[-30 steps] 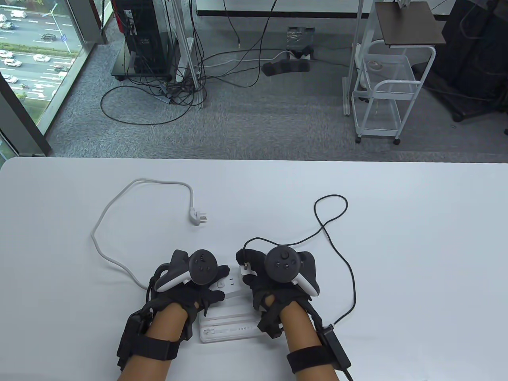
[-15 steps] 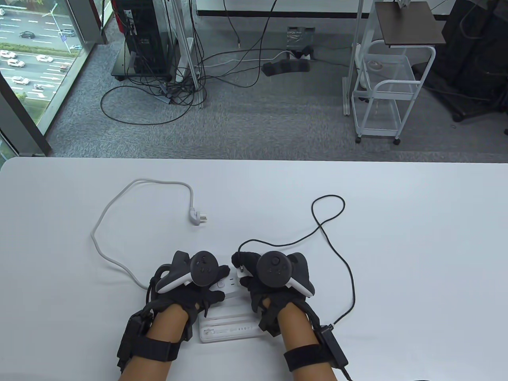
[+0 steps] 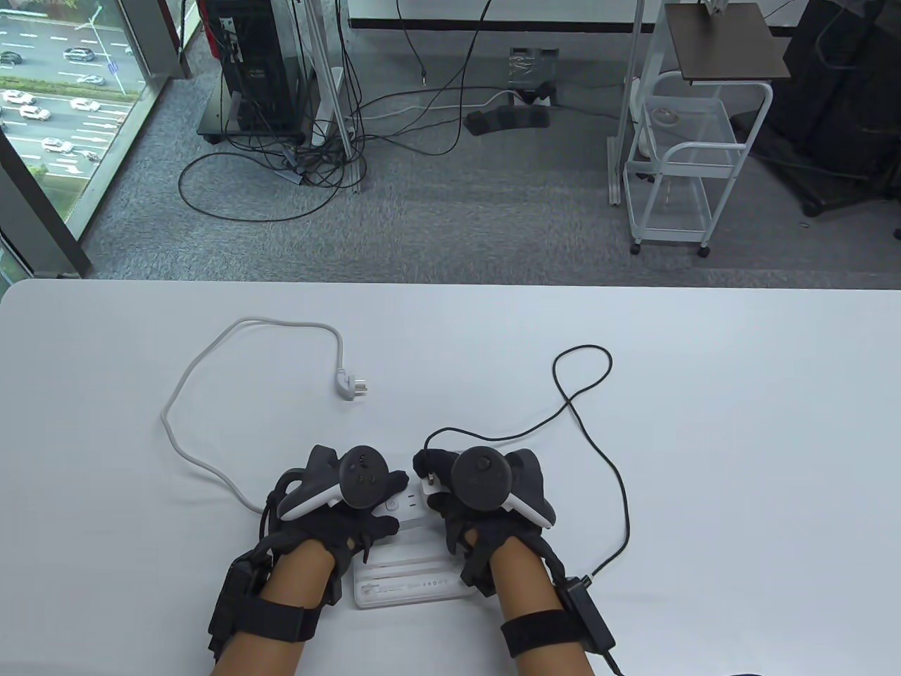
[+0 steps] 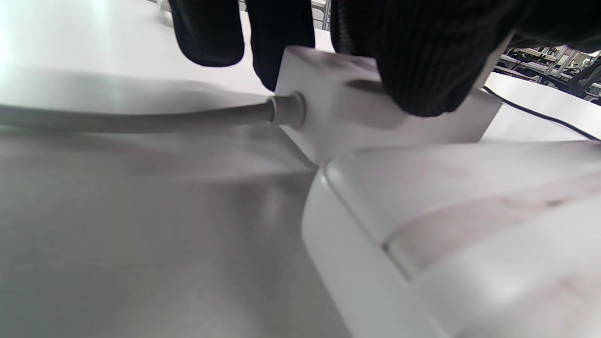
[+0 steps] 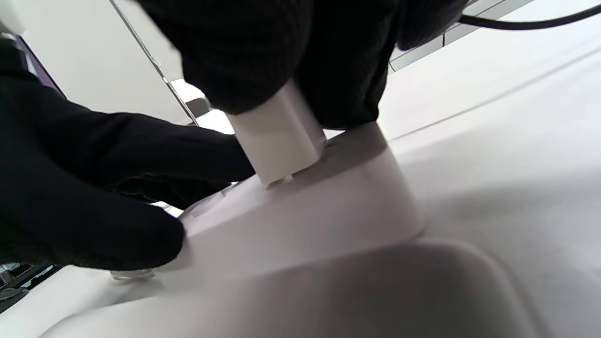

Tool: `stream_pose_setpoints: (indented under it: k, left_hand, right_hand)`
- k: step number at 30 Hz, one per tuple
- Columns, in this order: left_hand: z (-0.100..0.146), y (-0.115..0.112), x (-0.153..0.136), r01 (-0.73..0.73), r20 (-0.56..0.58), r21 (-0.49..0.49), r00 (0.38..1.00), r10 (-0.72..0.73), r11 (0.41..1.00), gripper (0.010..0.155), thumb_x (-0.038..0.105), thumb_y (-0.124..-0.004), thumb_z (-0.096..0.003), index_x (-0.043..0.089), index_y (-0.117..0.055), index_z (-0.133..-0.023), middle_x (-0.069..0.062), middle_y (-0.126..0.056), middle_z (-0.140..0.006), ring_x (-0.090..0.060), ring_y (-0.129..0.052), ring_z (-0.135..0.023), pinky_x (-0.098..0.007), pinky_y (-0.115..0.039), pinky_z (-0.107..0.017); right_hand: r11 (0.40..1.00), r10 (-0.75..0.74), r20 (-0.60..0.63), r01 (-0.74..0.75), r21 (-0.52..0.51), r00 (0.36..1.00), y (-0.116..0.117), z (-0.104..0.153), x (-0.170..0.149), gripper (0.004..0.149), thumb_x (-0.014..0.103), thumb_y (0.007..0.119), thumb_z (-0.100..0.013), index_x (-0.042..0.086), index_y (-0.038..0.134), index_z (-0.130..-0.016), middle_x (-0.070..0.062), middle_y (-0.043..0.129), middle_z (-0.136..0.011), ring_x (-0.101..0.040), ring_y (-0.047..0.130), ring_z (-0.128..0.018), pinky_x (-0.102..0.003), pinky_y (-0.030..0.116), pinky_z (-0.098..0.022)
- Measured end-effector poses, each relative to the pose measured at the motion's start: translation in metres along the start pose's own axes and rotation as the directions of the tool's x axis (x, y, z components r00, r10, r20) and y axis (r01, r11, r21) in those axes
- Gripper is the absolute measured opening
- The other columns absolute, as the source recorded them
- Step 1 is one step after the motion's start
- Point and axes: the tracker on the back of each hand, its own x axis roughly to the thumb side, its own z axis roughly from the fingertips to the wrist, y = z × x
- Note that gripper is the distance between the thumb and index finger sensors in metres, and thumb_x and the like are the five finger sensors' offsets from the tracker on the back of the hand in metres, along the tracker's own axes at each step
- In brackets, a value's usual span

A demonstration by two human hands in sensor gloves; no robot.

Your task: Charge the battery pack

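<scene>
Near the table's front edge, between the two wrists, sits the white battery pack (image 3: pixel 412 586), flat, long side facing the person, small row of indicator dots on its near face. Just behind it, touching or nearly so, lies the white power strip (image 3: pixel 407 508); in the left wrist view the strip's end block (image 4: pixel 375 117) sits right at the pack's corner (image 4: pixel 422 244).

Right hand (image 3: pixel 486 493): fingers closed around a small white charger plug (image 5: pixel 277 136), pinched from above. Right wrist view shows the plug standing upright on the strip's top face (image 5: pixel 319 211), its base just above the surface with a sliver of prong visible, so not fully seated. A thin black cable (image 3: pixel 598 451) runs from the fingers, loops out across the table and comes back to a black adapter brick (image 3: pixel 588 612) lying beside the right forearm.

Left hand (image 3: pixel 345 500): lies over the strip's left end, fingers curled down. Left wrist view shows the fingertips (image 4: pixel 413 61) pressing on the top and far side of the end block, where the strip's grey-white cord (image 4: pixel 141 117) exits. That cord (image 3: pixel 204 422) curves away across the white table (image 3: pixel 739 422) to the left and back, ending in a loose white wall plug (image 3: pixel 350 384) lying on the surface, well apart from both hands.

Beyond the table's far edge: grey carpet, tangled floor cables (image 3: pixel 317 141), a white wire trolley (image 3: pixel 679 162).
</scene>
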Motion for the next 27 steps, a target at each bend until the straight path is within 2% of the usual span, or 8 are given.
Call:
stream_pose_setpoints:
  k: [5,10,15,20,23,27]
  left_hand:
    - [0.000,0.000,0.000,-0.001,-0.002,0.000,1.000,0.001,1.000,0.077,0.054,-0.086,-0.0420,0.036,-0.058,-0.111,-0.008,-0.075,-0.109,-0.043,-0.070,-0.101,-0.073,-0.045,-0.070]
    - [0.000,-0.001,0.001,0.002,-0.004,0.001,1.000,-0.002,1.000,0.077,0.054,-0.086,-0.0420,0.036,-0.058,-0.111,-0.008,-0.074,-0.109,-0.043,-0.071,-0.100,-0.073,-0.045,-0.070]
    - [-0.001,-0.001,0.001,0.006,-0.001,0.002,1.000,-0.006,1.000,0.077,0.054,-0.087,-0.0419,0.036,-0.058,-0.111,-0.009,-0.075,-0.108,-0.043,-0.071,-0.100,-0.073,-0.045,-0.070]
    - [0.000,0.000,0.003,0.028,0.005,0.003,1.000,-0.028,1.000,0.078,0.054,-0.087,-0.0419,0.035,-0.058,-0.112,-0.009,-0.074,-0.109,-0.044,-0.070,-0.100,-0.073,-0.045,-0.070]
    - [0.002,0.001,0.006,0.062,0.021,0.017,0.998,-0.062,0.998,0.080,0.055,-0.087,-0.0415,0.033,-0.058,-0.112,-0.009,-0.071,-0.111,-0.043,-0.069,-0.101,-0.072,-0.045,-0.070]
    - [0.010,0.007,0.012,0.047,0.030,0.029,0.998,-0.047,0.999,0.082,0.057,-0.086,-0.0432,0.029,-0.055,-0.114,-0.013,-0.067,-0.113,-0.044,-0.067,-0.101,-0.072,-0.045,-0.070]
  right_hand:
    - [0.997,0.080,-0.003,-0.080,-0.010,0.997,0.003,-0.001,0.006,0.067,0.021,0.086,-0.032,0.029,0.059,-0.093,-0.010,0.081,-0.096,-0.031,0.099,-0.082,-0.057,0.064,-0.070]
    - [0.997,0.080,-0.019,-0.080,-0.006,0.997,0.005,0.001,0.006,0.068,0.021,0.086,-0.032,0.029,0.057,-0.093,-0.010,0.080,-0.096,-0.031,0.099,-0.082,-0.058,0.064,-0.070]
    - [1.000,-0.004,-0.026,0.004,-0.005,1.000,0.007,0.004,0.000,0.068,0.020,0.086,-0.034,0.030,0.056,-0.094,-0.011,0.077,-0.098,-0.033,0.095,-0.085,-0.060,0.062,-0.069]
    - [0.995,-0.086,-0.001,0.086,0.046,0.996,0.009,0.008,-0.003,0.067,0.019,0.082,-0.040,0.027,0.049,-0.098,-0.014,0.067,-0.104,-0.041,0.084,-0.091,-0.067,0.055,-0.069]
    - [0.977,-0.199,-0.004,0.199,0.070,0.980,0.007,0.010,-0.006,0.068,0.018,0.082,-0.042,0.022,0.048,-0.100,-0.020,0.058,-0.107,-0.050,0.075,-0.093,-0.072,0.050,-0.067]
    - [0.978,-0.196,-0.030,0.198,0.067,0.980,-0.003,0.018,-0.009,0.070,0.021,0.081,-0.042,0.020,0.046,-0.102,-0.022,0.055,-0.108,-0.053,0.071,-0.093,-0.073,0.048,-0.066]
